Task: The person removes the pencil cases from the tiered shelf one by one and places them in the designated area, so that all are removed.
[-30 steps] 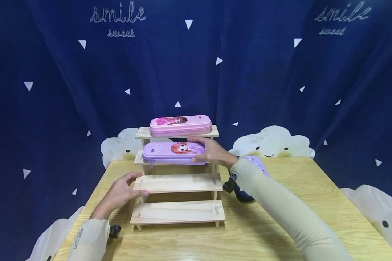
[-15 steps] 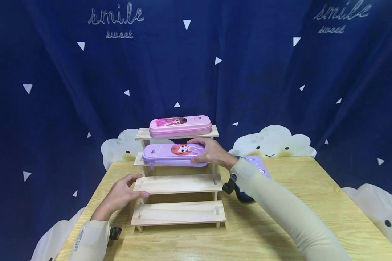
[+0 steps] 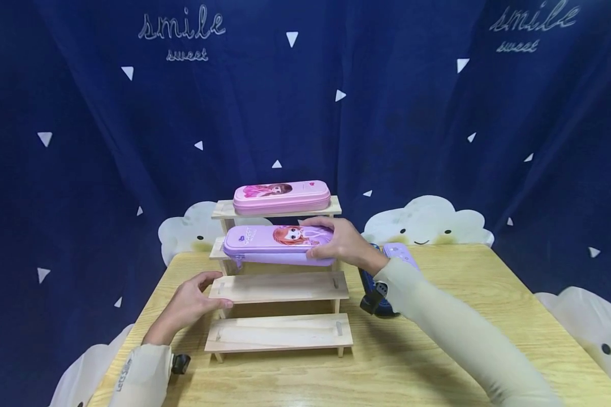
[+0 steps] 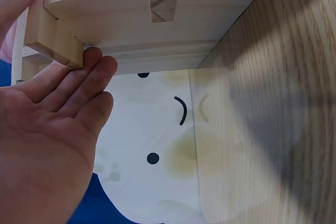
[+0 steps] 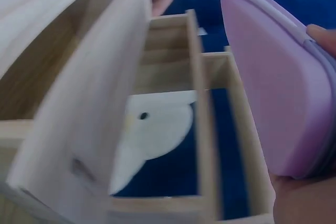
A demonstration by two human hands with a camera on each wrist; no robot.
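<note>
In the head view, a four-step rack of pale wood (image 3: 280, 285) stands on a light wooden table (image 3: 453, 316). At the rack's left end, the left hand (image 3: 193, 297) holds the third step from the top between thumb and fingers. At the rack's right side, the right hand (image 3: 343, 243) grips the right end of a long lilac zipped case (image 3: 259, 243) with a red-haired girl printed on it. This case is at the rack's second step, covering much of its front edge; whether they touch, I cannot tell. A long pink zipped case (image 3: 285, 196) lies on the top step. Compared with half a second ago, the lilac case and right hand have shifted rightward and frontward; the left hand remains at its place.

In the left wrist view, the left fingers reach along the rack's underside, fairly straight.

In the right wrist view, the rack shows open gaps between its steps, beside the held case.
</note>
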